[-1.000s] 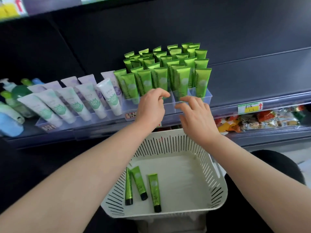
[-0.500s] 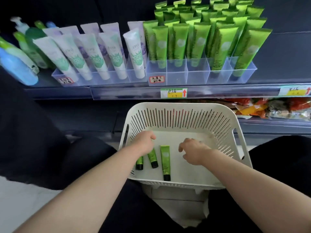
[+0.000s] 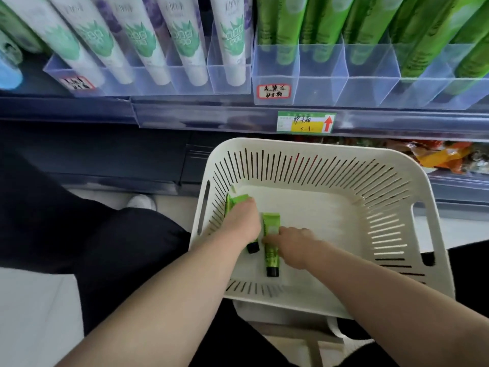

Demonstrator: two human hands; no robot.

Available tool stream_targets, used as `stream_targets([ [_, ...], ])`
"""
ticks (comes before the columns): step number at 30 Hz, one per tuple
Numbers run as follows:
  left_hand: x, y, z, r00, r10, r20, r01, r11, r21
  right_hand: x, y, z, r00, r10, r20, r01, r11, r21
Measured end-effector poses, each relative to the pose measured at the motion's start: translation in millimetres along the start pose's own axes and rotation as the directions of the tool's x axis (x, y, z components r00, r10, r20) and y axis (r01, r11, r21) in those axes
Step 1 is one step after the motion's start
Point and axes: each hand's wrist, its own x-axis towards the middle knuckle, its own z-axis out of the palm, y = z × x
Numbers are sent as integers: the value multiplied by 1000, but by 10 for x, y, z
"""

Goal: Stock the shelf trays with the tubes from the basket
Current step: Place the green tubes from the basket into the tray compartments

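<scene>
A white slotted basket [image 3: 317,154] rests on my lap below the shelf. Inside it my left hand [image 3: 243,221] curls over two green tubes [image 3: 237,201] at the left wall; their crimped ends stick out past my fingers and one black cap [image 3: 252,247] shows under the wrist. My right hand [image 3: 292,241] pinches the middle of a third green tube [image 3: 271,256] lying on the basket floor. Above, the clear shelf tray [image 3: 322,86] holds rows of upright green tubes [image 3: 325,25].
A second clear tray [image 3: 169,78] to the left holds white tubes [image 3: 185,41]. A price label [image 3: 305,122] sits on the shelf edge. Snack packets [image 3: 444,157] lie on the lower shelf at right. My black trousers and a white shoe [image 3: 141,202] are left of the basket.
Both hands dropped from the front of the shelf tray into the basket and closed on the tubes. The view tilted down and moved closer to the shelf.
</scene>
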Motion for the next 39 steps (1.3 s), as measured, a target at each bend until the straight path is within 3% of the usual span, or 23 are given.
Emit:
stream_targets([
  [7,105,28,89,991,11,131,-50,954,297,-129,303,-6,998,50,-35,-47,996,77],
  [11,92,109,103,963,129,237,-226,865,447,-158,424,31,995,85,-53,-79,991,106],
  [15,87,116,191,923,233,305,-349,839,418,-98,440,54,984,149,-101,-128,974,189],
  [20,128,103,227,979,186,82,-199,958,208,34,459,52,918,224,-327,-165,966,199],
  [24,191,49,189,999,29,28,-33,989,142,71,478,93,950,257,-176,-209,945,252],
  [28,200,32,204,1000,-16,14,14,993,116,69,466,212,932,349,-102,-268,849,454],
  [35,405,252,305,997,-31,-74,40,990,135,-117,725,-31,934,343,-97,-270,859,435],
  [39,488,394,423,995,-78,-67,87,987,133,-317,803,-257,901,391,-186,-271,845,461],
])
